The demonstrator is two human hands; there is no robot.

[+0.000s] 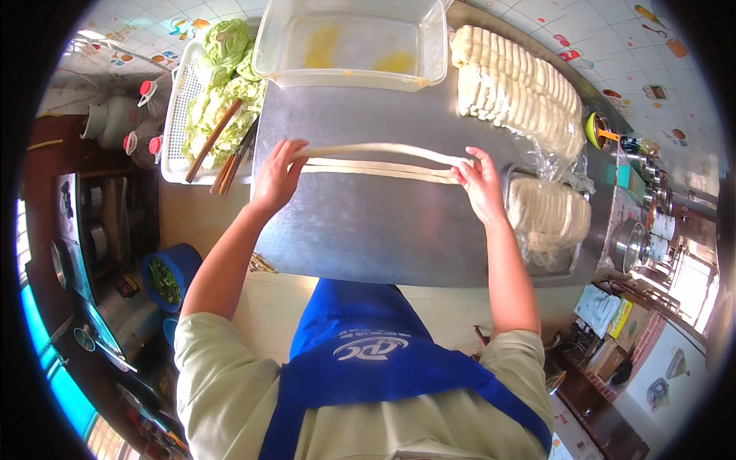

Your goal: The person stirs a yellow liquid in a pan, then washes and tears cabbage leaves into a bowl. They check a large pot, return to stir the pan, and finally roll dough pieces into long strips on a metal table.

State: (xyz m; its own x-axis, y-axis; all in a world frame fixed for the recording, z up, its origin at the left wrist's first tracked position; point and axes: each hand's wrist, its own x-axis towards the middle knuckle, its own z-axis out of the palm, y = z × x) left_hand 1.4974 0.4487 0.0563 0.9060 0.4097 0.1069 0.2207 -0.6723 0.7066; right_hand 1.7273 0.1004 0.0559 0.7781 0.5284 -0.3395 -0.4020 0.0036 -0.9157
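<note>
Above the stainless steel table (368,230), a long strand of dough (379,148) is stretched between my two hands. My left hand (280,175) pinches its left end, and my right hand (478,183) holds its right end between thumb and fingers. Just below that strand, more thin dough strands (374,168) run side by side from one hand to the other; whether they rest on the table I cannot tell. Rows of dough rolls (517,86) partly wrapped in clear plastic film lie at the back right. Nearer, a metal tray (575,261) holds more dough rolls (549,213) with film.
A clear plastic tub (351,77) with yellowish residue stands at the back. At left, a white perforated basket (172,126) holds cabbage (227,43), shredded cabbage (221,109) and wooden sticks (214,141). A bowl (598,129) with an orange-handled utensil sits at the right.
</note>
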